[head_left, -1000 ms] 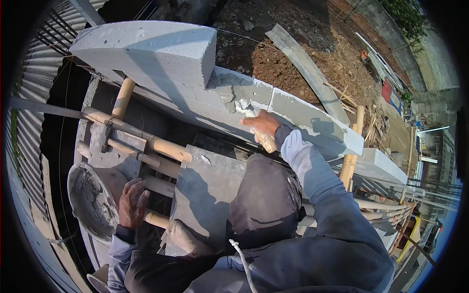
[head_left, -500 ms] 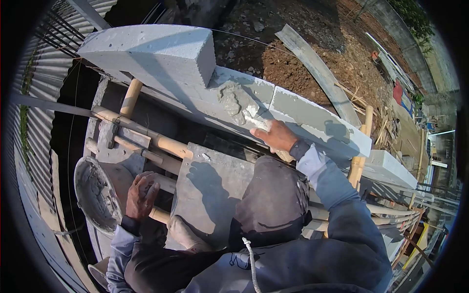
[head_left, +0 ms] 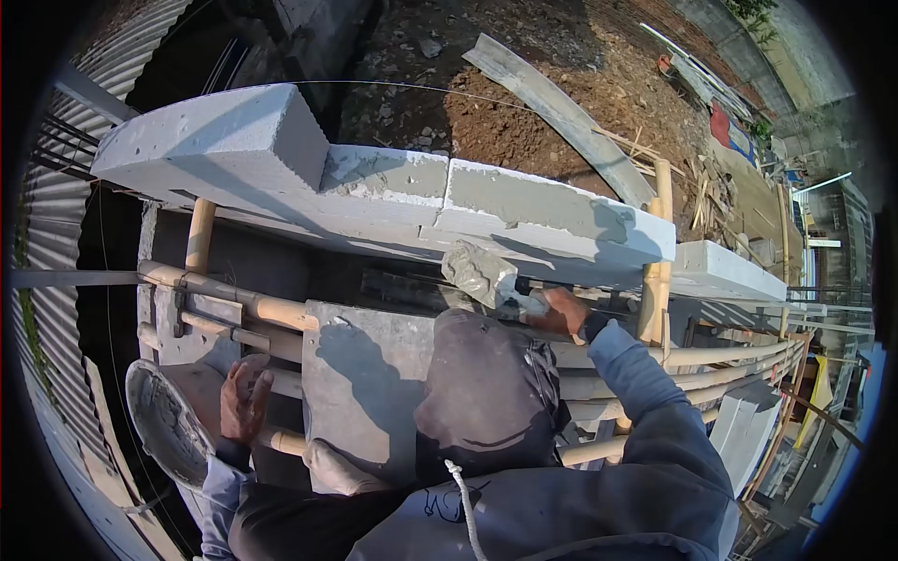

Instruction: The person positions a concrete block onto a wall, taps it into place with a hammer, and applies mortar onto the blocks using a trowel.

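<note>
Head view | trowel (head_left: pixel 479 273) handle is hiding inside gripping right hand (head_left: pixel 564 311) | left hand (head_left: pixel 243 404) is resting unclenched, fingers spread, beside mortar bucket (head_left: pixel 161 425)

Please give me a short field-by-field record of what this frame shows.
setting: scaffold of bamboo poles beside a block wall
right hand: grips a trowel loaded with grey mortar, held just below the wall's top course
left hand: rests by the rim of a mortar bucket
raised block: sits on the wall's left end
platform: grey board under the person's knee
</note>
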The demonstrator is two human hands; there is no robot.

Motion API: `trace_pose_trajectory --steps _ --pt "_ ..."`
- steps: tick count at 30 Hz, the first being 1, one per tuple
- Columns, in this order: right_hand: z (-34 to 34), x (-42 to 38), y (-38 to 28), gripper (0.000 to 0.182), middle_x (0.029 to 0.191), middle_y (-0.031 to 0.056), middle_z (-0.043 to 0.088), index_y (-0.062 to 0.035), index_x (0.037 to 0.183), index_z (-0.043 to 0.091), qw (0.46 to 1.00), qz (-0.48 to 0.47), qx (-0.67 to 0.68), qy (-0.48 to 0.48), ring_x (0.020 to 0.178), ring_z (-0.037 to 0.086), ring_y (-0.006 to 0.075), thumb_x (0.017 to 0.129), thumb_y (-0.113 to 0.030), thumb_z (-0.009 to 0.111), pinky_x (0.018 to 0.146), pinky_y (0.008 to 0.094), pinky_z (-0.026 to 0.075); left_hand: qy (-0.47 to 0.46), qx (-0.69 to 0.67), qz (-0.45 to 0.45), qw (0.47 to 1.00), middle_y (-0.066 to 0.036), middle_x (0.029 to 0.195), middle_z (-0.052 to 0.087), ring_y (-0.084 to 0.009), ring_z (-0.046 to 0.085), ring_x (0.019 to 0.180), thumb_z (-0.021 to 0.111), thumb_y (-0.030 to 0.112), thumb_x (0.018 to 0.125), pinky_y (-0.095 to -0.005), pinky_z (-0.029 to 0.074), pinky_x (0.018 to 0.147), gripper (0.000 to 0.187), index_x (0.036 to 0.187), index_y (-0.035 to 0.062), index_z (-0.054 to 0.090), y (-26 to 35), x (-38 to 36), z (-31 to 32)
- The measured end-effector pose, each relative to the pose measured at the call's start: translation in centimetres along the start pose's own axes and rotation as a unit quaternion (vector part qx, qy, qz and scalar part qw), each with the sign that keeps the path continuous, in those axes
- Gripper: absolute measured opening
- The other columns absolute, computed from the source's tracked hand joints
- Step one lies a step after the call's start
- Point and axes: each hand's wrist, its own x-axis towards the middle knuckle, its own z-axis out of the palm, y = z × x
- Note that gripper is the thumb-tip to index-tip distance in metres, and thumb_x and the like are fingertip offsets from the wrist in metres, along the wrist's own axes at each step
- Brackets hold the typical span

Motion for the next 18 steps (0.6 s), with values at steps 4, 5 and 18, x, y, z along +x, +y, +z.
trace_pose_trajectory --steps 4,5,18 --pt "0.4 -1.2 7.1 0.056 0.101 0.0217 0.065 -0.0032 0.113 0.060 0.978 -0.004 -0.123 0.169 0.097 0.060 0.0376 0.076 -0.045 0.068 0.088 0.0414 0.047 -0.014 0.005 0.013 1.000 -0.020 0.103 0.062 -0.0358 0.059 0.095 0.057 0.023 0.089 -0.0389 0.047 0.084 0.029 0.103 -0.0023 0.061 1.3 0.8 0.6" --pt "-1.0 -1.1 7.2 0.057 0.103 0.0217 0.064 -0.0027 0.114 0.060 0.975 0.030 -0.142 0.167 0.099 0.060 0.0373 0.076 -0.044 0.068 0.090 0.0412 0.046 -0.017 -0.006 0.002 1.000 -0.020 0.102 0.062 -0.0358 0.059 0.095 0.057 0.022 0.088 -0.0389 0.047 0.084 0.029 0.103 -0.0023 0.061 1.9 1.0 0.6" --pt "-9.3 2.2 -6.1 0.051 0.111 0.0256 0.057 0.0016 0.116 0.052 0.913 -0.064 -0.196 0.352 0.098 0.059 0.0399 0.076 -0.024 0.071 0.080 0.0458 0.050 0.035 -0.016 -0.029 0.999 -0.020 0.101 0.062 -0.0360 0.060 0.094 0.060 0.022 0.088 -0.0385 0.047 0.082 0.030 0.104 -0.0029 0.061 1.8 0.3 -0.1"
